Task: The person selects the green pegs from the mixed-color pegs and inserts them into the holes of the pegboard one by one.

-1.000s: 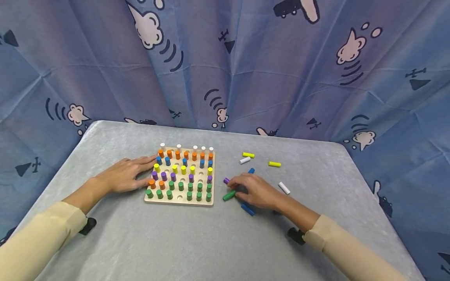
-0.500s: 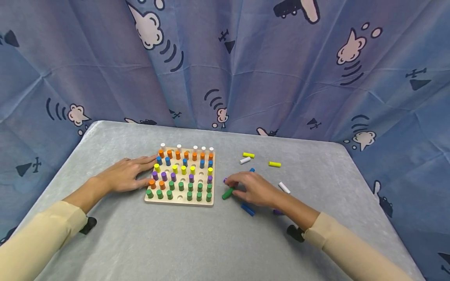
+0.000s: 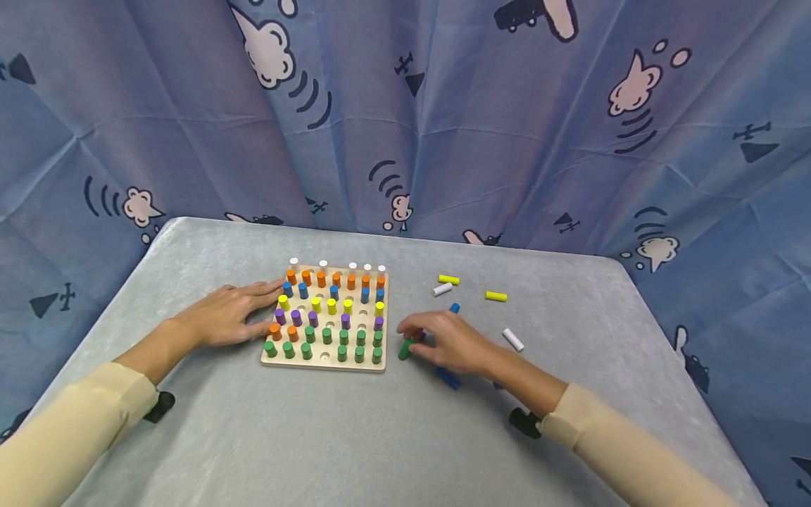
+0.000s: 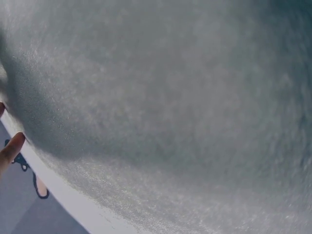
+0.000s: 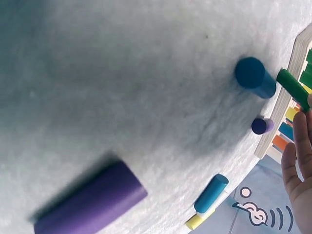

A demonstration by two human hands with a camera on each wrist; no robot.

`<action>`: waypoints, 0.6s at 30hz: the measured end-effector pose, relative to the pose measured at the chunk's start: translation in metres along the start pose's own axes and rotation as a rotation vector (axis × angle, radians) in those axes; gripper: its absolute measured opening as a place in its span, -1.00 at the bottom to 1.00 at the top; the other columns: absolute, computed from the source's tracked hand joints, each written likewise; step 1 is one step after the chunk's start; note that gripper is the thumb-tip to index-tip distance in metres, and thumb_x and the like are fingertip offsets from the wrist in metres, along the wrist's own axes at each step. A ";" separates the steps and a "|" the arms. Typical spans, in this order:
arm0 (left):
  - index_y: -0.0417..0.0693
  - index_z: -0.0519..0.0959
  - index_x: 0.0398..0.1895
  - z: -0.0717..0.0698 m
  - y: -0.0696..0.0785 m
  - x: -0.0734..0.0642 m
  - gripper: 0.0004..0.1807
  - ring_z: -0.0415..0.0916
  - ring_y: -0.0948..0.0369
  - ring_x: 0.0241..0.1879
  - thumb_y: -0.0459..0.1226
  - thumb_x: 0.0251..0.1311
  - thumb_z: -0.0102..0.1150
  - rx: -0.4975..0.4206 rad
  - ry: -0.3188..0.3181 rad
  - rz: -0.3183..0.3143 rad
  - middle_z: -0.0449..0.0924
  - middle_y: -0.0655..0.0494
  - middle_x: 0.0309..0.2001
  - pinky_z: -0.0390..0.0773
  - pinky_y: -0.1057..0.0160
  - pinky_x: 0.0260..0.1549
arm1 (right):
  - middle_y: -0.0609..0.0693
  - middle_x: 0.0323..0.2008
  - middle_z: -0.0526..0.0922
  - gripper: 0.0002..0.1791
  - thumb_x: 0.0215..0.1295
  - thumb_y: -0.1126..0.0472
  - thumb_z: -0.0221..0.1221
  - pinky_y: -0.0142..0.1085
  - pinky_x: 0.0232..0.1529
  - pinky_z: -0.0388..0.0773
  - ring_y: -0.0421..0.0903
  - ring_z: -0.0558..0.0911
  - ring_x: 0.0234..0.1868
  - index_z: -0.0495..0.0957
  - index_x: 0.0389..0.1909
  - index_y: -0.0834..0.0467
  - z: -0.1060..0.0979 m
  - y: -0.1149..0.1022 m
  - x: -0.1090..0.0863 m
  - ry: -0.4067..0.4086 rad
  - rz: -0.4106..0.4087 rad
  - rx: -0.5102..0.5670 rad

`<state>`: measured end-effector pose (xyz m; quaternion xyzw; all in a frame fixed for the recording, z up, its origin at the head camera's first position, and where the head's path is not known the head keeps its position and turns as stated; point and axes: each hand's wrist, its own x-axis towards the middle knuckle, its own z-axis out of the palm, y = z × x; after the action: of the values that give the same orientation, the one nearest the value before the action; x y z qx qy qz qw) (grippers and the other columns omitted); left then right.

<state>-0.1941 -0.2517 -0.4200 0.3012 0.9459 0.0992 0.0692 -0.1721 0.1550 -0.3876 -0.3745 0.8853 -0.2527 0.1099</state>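
Observation:
A wooden pegboard (image 3: 324, 358) holds rows of upright coloured pegs, with several bare holes among them. My left hand (image 3: 218, 317) lies at its left edge, fingers stretched out and touching it; only fingertips (image 4: 12, 148) show in the left wrist view. Just right of the board, my right hand (image 3: 446, 341) pinches a green peg (image 3: 405, 349), whose upper end the fingers hide. That green peg (image 5: 292, 88) sticks out tilted from the fingertips in the right wrist view. A blue peg (image 3: 448, 378) and a purple peg (image 5: 92, 200) lie loose near this hand.
Beyond the right hand lie two yellow pegs (image 3: 496, 296), two white pegs (image 3: 513, 339) and another blue peg (image 3: 455, 308). A second purple peg (image 5: 262, 126) lies near the board. The grey table (image 3: 266, 429) ends at a blue patterned curtain (image 3: 405, 127).
My right hand has shifted slightly left toward the board with the green peg, which now stands more steeply. The left hand and the board stay where they were.

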 end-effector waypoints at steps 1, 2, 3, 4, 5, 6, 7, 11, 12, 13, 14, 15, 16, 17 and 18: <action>-0.12 0.25 0.50 0.000 0.000 0.000 -0.23 0.18 -0.14 0.44 0.14 0.39 0.01 -0.001 0.000 0.000 0.12 -0.04 0.53 0.34 -0.34 0.15 | -0.03 -0.12 0.73 -0.64 0.23 0.34 0.35 -0.23 -0.04 0.63 -0.21 0.65 -0.13 0.63 0.06 0.20 0.001 0.000 0.000 0.002 0.000 0.001; -0.12 0.25 0.50 0.000 0.000 0.000 -0.23 0.18 -0.14 0.44 0.14 0.39 0.01 -0.001 -0.002 -0.001 0.12 -0.04 0.53 0.34 -0.34 0.15 | -0.03 -0.12 0.73 -0.64 0.22 0.34 0.35 -0.24 -0.05 0.63 -0.21 0.65 -0.14 0.63 0.06 0.20 0.002 -0.001 0.001 0.003 -0.002 0.002; -0.12 0.25 0.50 0.000 0.000 0.000 -0.23 0.18 -0.14 0.44 0.14 0.39 0.01 0.000 -0.003 -0.003 0.12 -0.04 0.53 0.34 -0.34 0.15 | -0.03 -0.13 0.73 -0.64 0.22 0.33 0.36 -0.25 -0.06 0.63 -0.21 0.64 -0.15 0.63 0.05 0.20 0.002 -0.001 0.001 0.006 -0.004 0.003; -0.11 0.24 0.50 0.000 0.000 0.000 -0.23 0.18 -0.14 0.44 0.14 0.39 0.01 0.000 -0.003 -0.004 0.11 -0.04 0.53 0.33 -0.34 0.15 | -0.03 -0.13 0.73 -0.65 0.22 0.33 0.36 -0.26 -0.07 0.63 -0.21 0.64 -0.16 0.64 0.05 0.20 0.003 -0.001 0.001 0.008 -0.007 0.001; -0.11 0.24 0.50 0.001 0.000 0.000 -0.23 0.18 -0.14 0.44 0.14 0.39 0.01 0.001 -0.004 -0.005 0.11 -0.04 0.53 0.33 -0.34 0.16 | -0.03 -0.13 0.73 -0.65 0.22 0.33 0.36 -0.26 -0.07 0.63 -0.22 0.64 -0.16 0.64 0.04 0.20 0.003 -0.001 0.001 0.010 -0.008 -0.001; -0.11 0.24 0.51 0.001 0.000 0.000 -0.23 0.18 -0.13 0.44 0.13 0.39 0.02 0.001 -0.004 -0.006 0.11 -0.04 0.53 0.33 -0.34 0.16 | -0.03 -0.13 0.73 -0.65 0.22 0.32 0.36 -0.27 -0.07 0.63 -0.23 0.64 -0.16 0.64 0.04 0.19 0.003 -0.002 0.001 0.010 -0.011 -0.003; -0.11 0.24 0.51 0.001 0.000 0.000 -0.24 0.17 -0.13 0.44 0.13 0.39 0.02 0.001 -0.003 -0.007 0.11 -0.04 0.53 0.33 -0.34 0.16 | -0.03 -0.13 0.73 -0.65 0.22 0.32 0.36 -0.27 -0.08 0.63 -0.23 0.64 -0.16 0.64 0.04 0.19 0.003 -0.002 0.001 0.012 -0.014 -0.005; -0.11 0.24 0.50 0.001 0.001 -0.001 -0.24 0.18 -0.13 0.44 0.11 0.39 0.04 -0.003 0.006 0.000 0.11 -0.03 0.53 0.32 -0.33 0.17 | -0.06 -0.18 0.73 -0.68 0.22 0.33 0.36 -0.23 -0.10 0.64 -0.23 0.64 -0.19 0.65 0.01 0.19 -0.001 -0.004 0.001 0.043 -0.040 -0.011; -0.11 0.24 0.50 0.000 0.001 -0.001 -0.25 0.18 -0.13 0.44 0.10 0.39 0.04 -0.005 0.008 0.002 0.11 -0.03 0.53 0.32 -0.33 0.18 | -0.06 -0.19 0.73 -0.69 0.22 0.34 0.36 -0.20 -0.11 0.64 -0.23 0.65 -0.19 0.65 0.00 0.19 -0.004 -0.005 0.002 0.054 -0.051 -0.015; -0.11 0.25 0.50 0.000 0.001 -0.001 -0.25 0.18 -0.13 0.44 0.10 0.39 0.05 -0.006 0.010 0.004 0.12 -0.03 0.53 0.32 -0.33 0.18 | -0.07 -0.20 0.73 -0.70 0.21 0.35 0.36 -0.18 -0.11 0.64 -0.22 0.65 -0.20 0.65 -0.01 0.19 -0.006 -0.006 0.002 0.065 -0.059 -0.019; -0.12 0.25 0.50 0.000 0.001 -0.001 -0.25 0.18 -0.13 0.44 0.09 0.39 0.05 -0.008 0.012 0.007 0.12 -0.03 0.53 0.32 -0.32 0.18 | -0.08 -0.21 0.73 -0.70 0.21 0.35 0.36 -0.15 -0.12 0.64 -0.22 0.65 -0.20 0.66 -0.02 0.18 -0.009 -0.008 0.003 0.075 -0.064 -0.021; -0.12 0.25 0.50 0.000 0.002 -0.001 -0.25 0.18 -0.13 0.44 0.08 0.39 0.05 -0.009 0.013 0.009 0.12 -0.04 0.53 0.32 -0.33 0.18 | -0.08 -0.21 0.73 -0.70 0.21 0.35 0.36 -0.13 -0.12 0.64 -0.22 0.65 -0.20 0.66 -0.02 0.17 -0.012 -0.009 0.004 0.080 -0.066 -0.025; -0.12 0.25 0.50 -0.001 0.002 -0.001 -0.26 0.18 -0.14 0.44 0.08 0.39 0.05 -0.008 0.012 0.009 0.12 -0.04 0.53 0.32 -0.33 0.18 | -0.09 -0.20 0.73 -0.70 0.21 0.35 0.36 -0.13 -0.12 0.64 -0.22 0.64 -0.20 0.66 -0.02 0.15 -0.015 -0.011 0.005 0.083 -0.065 -0.031; -0.12 0.25 0.50 -0.001 0.002 -0.002 -0.26 0.18 -0.14 0.44 0.09 0.39 0.05 -0.008 0.012 0.010 0.12 -0.04 0.53 0.32 -0.33 0.18 | -0.08 -0.19 0.73 -0.70 0.21 0.34 0.36 -0.13 -0.12 0.64 -0.23 0.64 -0.21 0.66 -0.02 0.14 -0.017 -0.013 0.007 0.084 -0.062 -0.036; -0.12 0.25 0.50 -0.001 0.002 -0.002 -0.26 0.18 -0.14 0.44 0.09 0.39 0.05 -0.008 0.011 0.008 0.12 -0.04 0.53 0.32 -0.33 0.18 | -0.09 -0.19 0.73 -0.69 0.21 0.34 0.36 -0.16 -0.12 0.64 -0.24 0.64 -0.20 0.66 -0.01 0.13 -0.020 -0.014 0.008 0.084 -0.061 -0.045</action>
<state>-0.1921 -0.2513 -0.4181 0.3042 0.9445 0.1051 0.0650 -0.1767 0.1481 -0.3632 -0.3928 0.8828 -0.2514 0.0562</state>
